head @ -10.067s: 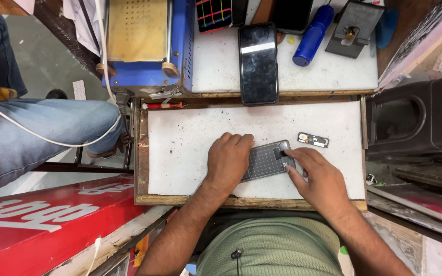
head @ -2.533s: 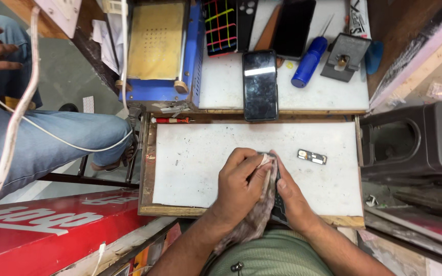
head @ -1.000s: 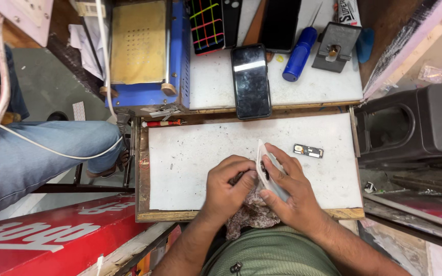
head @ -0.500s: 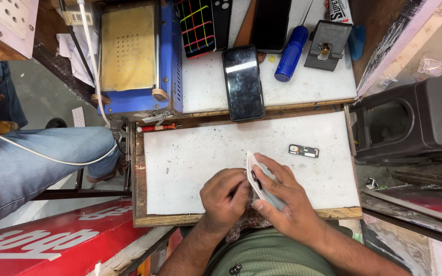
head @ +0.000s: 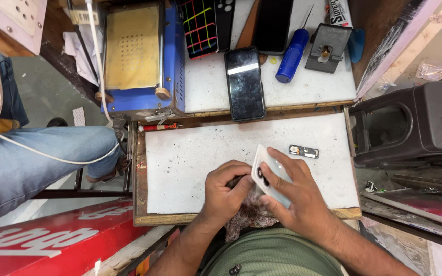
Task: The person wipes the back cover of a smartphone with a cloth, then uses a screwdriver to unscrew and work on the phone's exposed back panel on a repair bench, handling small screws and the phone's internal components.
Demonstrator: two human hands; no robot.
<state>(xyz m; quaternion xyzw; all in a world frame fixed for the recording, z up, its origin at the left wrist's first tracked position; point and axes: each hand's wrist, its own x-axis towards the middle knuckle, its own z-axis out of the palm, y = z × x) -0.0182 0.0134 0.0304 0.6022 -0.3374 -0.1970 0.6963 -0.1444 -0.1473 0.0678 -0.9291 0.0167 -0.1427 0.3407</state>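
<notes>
**A:** What fills the frame, biggest first?

**B:** A white work board (head: pixel 205 153) in a wooden frame takes the middle. Beyond it, on the far shelf, sits a blue box-shaped machine with a yellowed top plate (head: pixel 139 56). A black plastic stool (head: pixel 415 128) stands at right, and another person's leg in blue jeans (head: pixel 31 163) crosses the left side.

**B:** At the near edge, the right hand (head: pixel 295 197) pinches a pale phone back cover (head: pixel 269 176), thumb on one side and fingers curled behind, tilting it up off the board. The left hand (head: pixel 226 191) is closed around a dark part pressed against the cover's lower edge; what it grips is too hidden to name. A mottled cloth (head: pixel 251 217) bunches under both hands.

**A:** How far along does the work look?

**B:** Judging by the scene, midway. The cover is off and in hand, and a small circuit strip (head: pixel 304 151) lies loose on the board just right of the hands, not yet fitted anywhere.

**A:** And the clutter?

**B:** A dark phone (head: pixel 244 84) lies face up on the far shelf, a blue-handled screwdriver (head: pixel 292 53) to its right, a red pen (head: pixel 160 127) in the gap at left. Nothing lies between the hands and the strip.
</notes>
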